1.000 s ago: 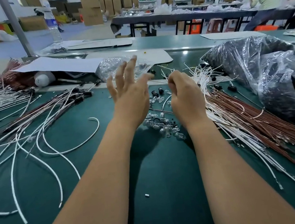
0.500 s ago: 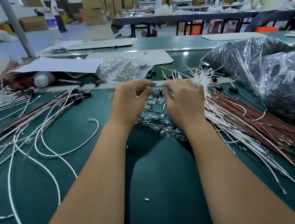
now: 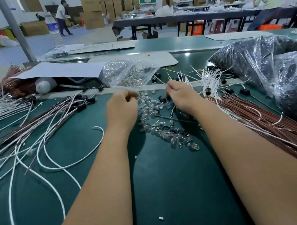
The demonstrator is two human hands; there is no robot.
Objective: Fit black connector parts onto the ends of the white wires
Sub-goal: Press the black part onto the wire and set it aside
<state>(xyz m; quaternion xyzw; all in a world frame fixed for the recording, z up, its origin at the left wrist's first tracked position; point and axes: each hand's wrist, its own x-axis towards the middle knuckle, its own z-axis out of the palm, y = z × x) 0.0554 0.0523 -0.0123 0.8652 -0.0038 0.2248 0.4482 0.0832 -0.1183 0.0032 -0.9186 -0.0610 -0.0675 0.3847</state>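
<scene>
Clutter is my main worry. My left hand (image 3: 121, 107) has its fingers curled in above the scattered small clear glass bulbs (image 3: 161, 127); whether it pinches anything I cannot tell. My right hand (image 3: 181, 94) is curled too, fingertips near a small black cylindrical connector part (image 3: 161, 98) on the dark green table mat (image 3: 171, 184); its grip is hidden. Unfitted thin white wires (image 3: 209, 78) fan out just right of it, over brown wires (image 3: 257, 117). I could snag neighbouring wires, roll bulbs off, or seat a connector crooked.
</scene>
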